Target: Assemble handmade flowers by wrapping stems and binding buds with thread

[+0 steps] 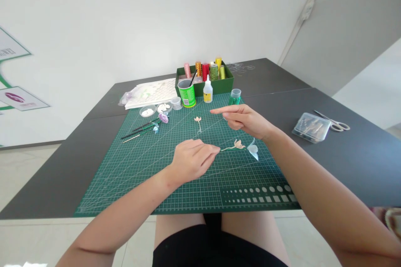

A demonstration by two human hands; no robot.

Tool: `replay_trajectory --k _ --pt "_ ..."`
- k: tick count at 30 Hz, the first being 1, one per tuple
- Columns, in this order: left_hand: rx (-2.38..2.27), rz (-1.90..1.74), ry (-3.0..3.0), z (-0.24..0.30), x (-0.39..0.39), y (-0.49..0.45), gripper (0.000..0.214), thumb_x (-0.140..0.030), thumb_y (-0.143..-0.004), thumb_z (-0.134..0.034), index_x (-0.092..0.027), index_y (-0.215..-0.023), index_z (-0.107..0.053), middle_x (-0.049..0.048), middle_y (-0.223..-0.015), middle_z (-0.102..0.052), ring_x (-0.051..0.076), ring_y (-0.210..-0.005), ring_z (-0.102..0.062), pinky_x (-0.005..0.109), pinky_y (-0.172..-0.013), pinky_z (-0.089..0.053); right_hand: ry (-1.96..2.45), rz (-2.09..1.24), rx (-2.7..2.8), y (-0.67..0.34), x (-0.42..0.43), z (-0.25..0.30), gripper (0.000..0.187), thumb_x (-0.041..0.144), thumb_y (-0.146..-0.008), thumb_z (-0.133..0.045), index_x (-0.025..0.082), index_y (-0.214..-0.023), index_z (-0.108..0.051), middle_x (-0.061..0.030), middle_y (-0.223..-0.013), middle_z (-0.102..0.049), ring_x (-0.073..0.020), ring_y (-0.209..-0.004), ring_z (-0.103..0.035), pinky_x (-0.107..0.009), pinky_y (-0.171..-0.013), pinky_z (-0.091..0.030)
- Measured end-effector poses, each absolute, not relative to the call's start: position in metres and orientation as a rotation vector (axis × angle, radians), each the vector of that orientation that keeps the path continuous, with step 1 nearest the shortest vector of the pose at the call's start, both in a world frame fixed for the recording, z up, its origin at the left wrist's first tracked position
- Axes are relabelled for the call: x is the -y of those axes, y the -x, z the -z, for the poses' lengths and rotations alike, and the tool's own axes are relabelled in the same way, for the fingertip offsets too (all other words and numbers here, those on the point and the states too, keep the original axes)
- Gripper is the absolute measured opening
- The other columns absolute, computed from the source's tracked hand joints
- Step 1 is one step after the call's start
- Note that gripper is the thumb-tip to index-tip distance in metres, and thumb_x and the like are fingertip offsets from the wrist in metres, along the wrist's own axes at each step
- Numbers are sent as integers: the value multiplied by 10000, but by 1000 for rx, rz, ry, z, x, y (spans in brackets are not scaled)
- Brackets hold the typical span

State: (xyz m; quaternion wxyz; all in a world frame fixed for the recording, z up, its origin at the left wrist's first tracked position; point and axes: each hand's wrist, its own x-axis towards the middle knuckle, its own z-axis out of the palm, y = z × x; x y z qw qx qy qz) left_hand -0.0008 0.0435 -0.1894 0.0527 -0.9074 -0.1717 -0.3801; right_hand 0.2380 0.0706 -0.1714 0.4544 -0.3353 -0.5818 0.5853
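Observation:
My left hand point(192, 159) rests on the green cutting mat point(131, 175), fingers pinched on the stem end of a small cream flower point(236, 145) that lies on the mat. My right hand point(242, 119) hovers above and behind it, index finger stretched out to the left, the other fingers curled; whether they hold a thin thread I cannot make out. A pale blue petal piece point(253, 150) lies just right of the flower. Another small cream flower point(198, 120) lies farther back on the mat.
A green can point(187, 93), a glue bottle point(207, 91), a small green jar point(234, 96) and a green box of thread spools point(205, 77) stand at the back. A purple flower with wires point(158, 121), small white dishes point(155, 109), papers point(150, 91), a clear case point(311, 127), scissors point(333, 123).

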Motion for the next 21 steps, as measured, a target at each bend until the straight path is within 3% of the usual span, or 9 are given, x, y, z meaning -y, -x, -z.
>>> replay_trajectory --k 6,15,21 --pt "512 1293 2687 187 -46 4 84 -123 -915 -653 -200 -946 -666 -9 -898 -812 100 -636 -693 263 -553 -431 891 -1444 1419 -237 -75 178 397 270 -939 -588 86 -1279 -679 112 -499 -252 -76 -483 -180 -273 -476 -125" --pt "539 1440 2604 187 -51 7 151 -72 -868 -703 -188 -962 -673 1 -908 -814 105 -650 -692 242 -604 -488 972 -1448 1496 -236 -81 192 398 368 -916 -627 146 -1236 -712 100 -498 -279 -75 -467 -197 -261 -459 -148" --pt "870 1640 2545 184 -59 10 181 -191 -937 -659 -224 -1086 -756 1 -820 -796 98 -580 -624 236 -621 -509 1031 -1414 1569 -231 -81 194 344 366 -883 -664 148 -1136 -749 90 -495 -328 -80 -471 -237 -263 -465 -159"
